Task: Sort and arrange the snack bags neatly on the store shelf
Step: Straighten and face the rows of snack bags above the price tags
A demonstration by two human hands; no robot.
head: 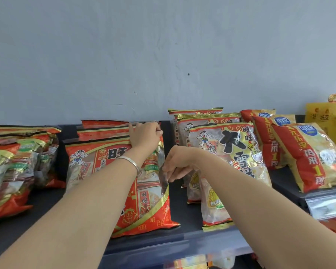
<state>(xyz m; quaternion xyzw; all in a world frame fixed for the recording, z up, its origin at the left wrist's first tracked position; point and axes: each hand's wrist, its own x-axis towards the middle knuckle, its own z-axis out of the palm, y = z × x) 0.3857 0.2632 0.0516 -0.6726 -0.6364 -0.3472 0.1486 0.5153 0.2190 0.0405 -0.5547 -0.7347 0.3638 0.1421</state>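
Observation:
A big red snack bag (97, 162) with a cartoon boy leans at the front of a row of the same red bags (103, 131) on the dark shelf (184, 202). My left hand (145, 135), a silver bracelet on its wrist, grips the top edges of these bags with fingers curled over them. My right hand (176, 165) pinches the front bag's right side edge about halfway down. To the right stands a row of clear bags with black characters (233, 152); my right forearm crosses in front of them.
Red and green bags (14, 167) are heaped at the left. Yellow and red bags with blue logos (306, 154) lean at the right, and yellow packs (326, 117) stand behind them. A grey wall rises behind the shelf. A lower shelf shows beneath the front edge.

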